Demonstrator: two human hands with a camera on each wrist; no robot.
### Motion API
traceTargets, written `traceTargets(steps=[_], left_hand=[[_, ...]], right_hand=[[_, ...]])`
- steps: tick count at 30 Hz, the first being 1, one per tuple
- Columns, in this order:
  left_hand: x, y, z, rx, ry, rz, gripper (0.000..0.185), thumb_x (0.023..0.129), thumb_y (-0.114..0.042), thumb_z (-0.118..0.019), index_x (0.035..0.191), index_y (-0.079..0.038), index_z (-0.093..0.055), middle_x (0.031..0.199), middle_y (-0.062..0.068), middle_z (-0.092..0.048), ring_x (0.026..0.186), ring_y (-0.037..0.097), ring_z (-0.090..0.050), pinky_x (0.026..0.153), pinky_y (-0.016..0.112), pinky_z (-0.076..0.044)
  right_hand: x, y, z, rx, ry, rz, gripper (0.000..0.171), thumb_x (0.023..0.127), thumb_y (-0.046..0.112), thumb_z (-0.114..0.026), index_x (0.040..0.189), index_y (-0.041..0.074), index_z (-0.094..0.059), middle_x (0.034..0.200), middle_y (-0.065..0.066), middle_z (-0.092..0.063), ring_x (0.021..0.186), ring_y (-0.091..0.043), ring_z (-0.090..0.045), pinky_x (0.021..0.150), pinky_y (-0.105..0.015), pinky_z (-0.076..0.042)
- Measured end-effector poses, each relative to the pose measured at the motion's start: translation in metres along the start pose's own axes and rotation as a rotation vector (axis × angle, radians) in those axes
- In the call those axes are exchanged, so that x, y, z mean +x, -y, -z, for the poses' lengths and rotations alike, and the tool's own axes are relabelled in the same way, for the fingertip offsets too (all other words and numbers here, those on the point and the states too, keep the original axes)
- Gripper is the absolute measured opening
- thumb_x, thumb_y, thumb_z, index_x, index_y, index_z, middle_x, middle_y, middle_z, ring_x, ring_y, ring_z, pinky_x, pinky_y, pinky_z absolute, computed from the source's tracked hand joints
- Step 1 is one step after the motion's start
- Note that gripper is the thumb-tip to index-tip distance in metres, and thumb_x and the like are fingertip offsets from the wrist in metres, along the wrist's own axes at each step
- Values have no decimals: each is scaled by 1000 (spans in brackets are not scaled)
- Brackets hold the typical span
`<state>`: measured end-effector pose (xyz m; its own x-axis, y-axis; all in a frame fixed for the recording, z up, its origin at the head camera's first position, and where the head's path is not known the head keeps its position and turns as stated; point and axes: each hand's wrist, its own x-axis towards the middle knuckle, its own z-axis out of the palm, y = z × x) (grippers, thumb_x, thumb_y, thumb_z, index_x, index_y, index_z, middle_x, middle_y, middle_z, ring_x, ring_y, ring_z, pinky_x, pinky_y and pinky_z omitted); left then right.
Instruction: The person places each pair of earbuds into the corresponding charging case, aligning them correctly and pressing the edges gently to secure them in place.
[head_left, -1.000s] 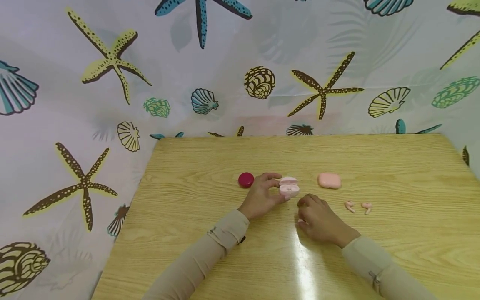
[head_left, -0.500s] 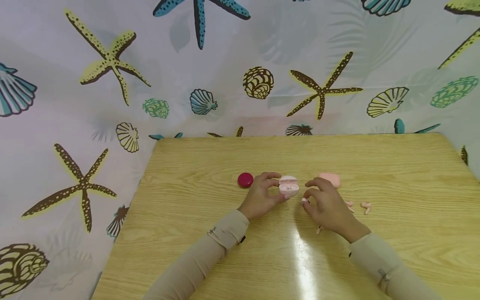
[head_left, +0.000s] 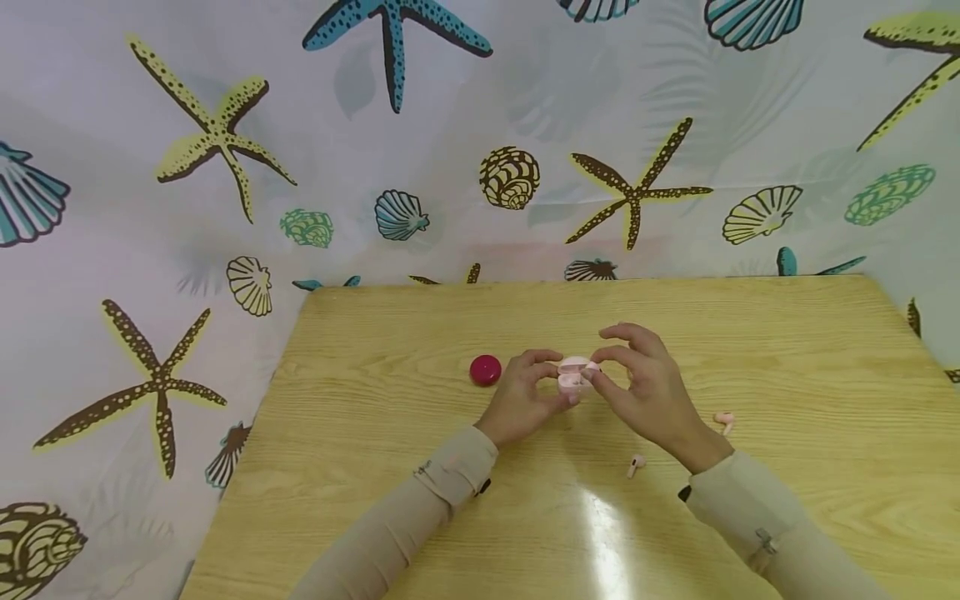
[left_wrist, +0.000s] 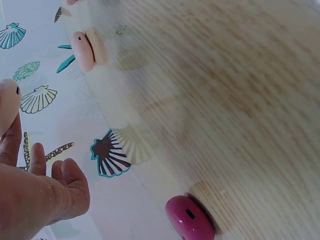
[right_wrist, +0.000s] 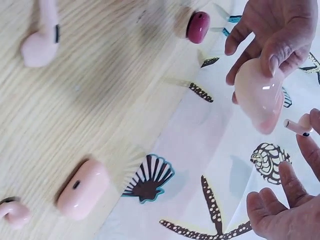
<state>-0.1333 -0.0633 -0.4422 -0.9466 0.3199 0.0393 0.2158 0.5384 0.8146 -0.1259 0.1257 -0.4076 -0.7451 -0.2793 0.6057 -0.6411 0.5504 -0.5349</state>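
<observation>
At the far left, beyond the left hand's knuckles, a round magenta case (head_left: 485,369) lies shut on the wooden table (head_left: 787,350); what it holds cannot be seen. Just right of it the left hand (head_left: 521,398) grips an open pale pink earbud case (head_left: 576,374), thumb and curled fingers clamped on its sides, the lid tipped up. The inside of this case is mostly masked by fingers in the head view, and the right wrist view shows only its glossy outer shell (right_wrist: 259,95), so whether an earbud already sits in it cannot be told. Touching its right edge, the right hand (head_left: 651,392) pinches a small pink earbud (right_wrist: 299,125) between thumb and forefinger, the other fingers spread and raised; in the head view that earbud is hidden behind the fingertips. Below the right wrist a loose white-pink earbud (head_left: 635,465) lies on the table, and farther right of the hand another pink earbud (head_left: 723,421) lies alone. A second, salmon pink case (right_wrist: 82,190), shut, is covered by the right hand in the head view and shows only in the wrist views, with an earbud (right_wrist: 15,212) cut off by the frame edge just beside it.
</observation>
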Motion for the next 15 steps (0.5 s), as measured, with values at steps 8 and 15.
traceTargets(steps=[8, 15], left_hand=[[-1, -1, 2, -10, -10, -31, 24, 83, -26, -74, 101, -10, -71, 134, 3, -55, 129, 27, -44, 109, 47, -35], [-3, -3, 1, -11, 4, -20, 23, 84, -30, -73, 100, -14, -72, 134, 0, -54, 130, 25, -42, 109, 48, -35]], right_hand=[[6, 9, -11, 21, 65, -29, 11, 75, 7, -79, 84, 4, -73, 119, -19, -60, 119, -38, -50, 97, -54, -41], [4, 9, -13, 38, 79, -40, 10, 76, 6, -78, 84, 4, -73, 120, -18, -59, 120, -38, -50, 98, -55, -40]])
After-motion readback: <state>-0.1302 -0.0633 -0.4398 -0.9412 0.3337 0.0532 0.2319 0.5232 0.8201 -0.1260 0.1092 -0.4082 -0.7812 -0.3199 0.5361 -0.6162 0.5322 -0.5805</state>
